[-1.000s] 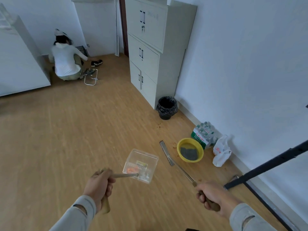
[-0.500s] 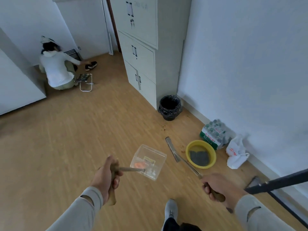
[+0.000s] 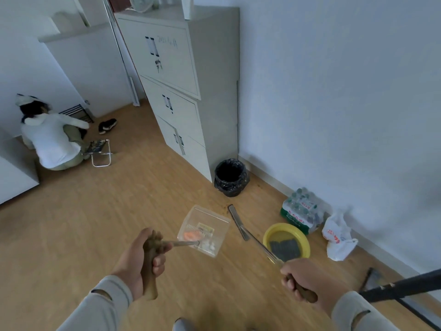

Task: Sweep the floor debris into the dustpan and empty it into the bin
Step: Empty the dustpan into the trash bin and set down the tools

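Observation:
My left hand point(image 3: 140, 261) grips the brown wooden handle of a clear plastic dustpan point(image 3: 204, 230), held above the wooden floor. An orange scrap and small white bits lie inside the pan. My right hand point(image 3: 307, 279) grips the brown handle of a long thin sweeper point(image 3: 241, 224), whose flat grey head points toward the bin. The bin point(image 3: 231, 177), lined with a black bag, stands on the floor against the grey cabinet, ahead of both tools. Small brown specks lie on the floor between the sweeper head and the bin.
A tall grey cabinet point(image 3: 183, 87) stands left of the bin. Along the right wall sit a bottle pack point(image 3: 301, 210), a yellow basin point(image 3: 286, 240) and a white bag point(image 3: 338, 237). A black pole point(image 3: 401, 286) crosses bottom right. A person point(image 3: 51, 139) crouches far left by a small stool point(image 3: 100, 151).
The view has advanced toward the bin and tilted up. Both hands keep their grips, and the dustpan and sweeper have come closer to the bin.

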